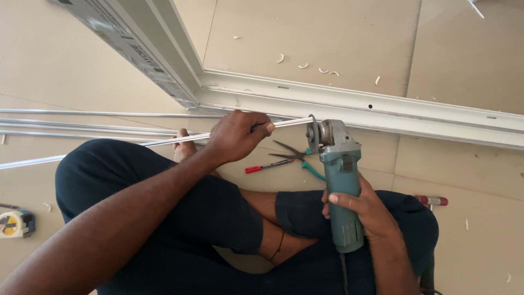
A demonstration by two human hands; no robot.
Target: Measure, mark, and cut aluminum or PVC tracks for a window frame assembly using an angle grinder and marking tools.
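My left hand (237,135) is closed around a thin white strip (164,140) that runs from the left edge up to the right. The strip's end meets the disc of a teal angle grinder (339,164). My right hand (364,212) grips the grinder's body from below, over my knee. I sit on the floor in dark blue clothes, one bare foot under the strip.
A white frame (349,106) lies on the floor just beyond the grinder. Several long metal strips (82,123) lie at the left. Teal-handled pliers (299,155) and a red marker (268,166) rest by my leg. A tape measure (15,223) sits far left, a red-tipped tool (432,201) at the right.
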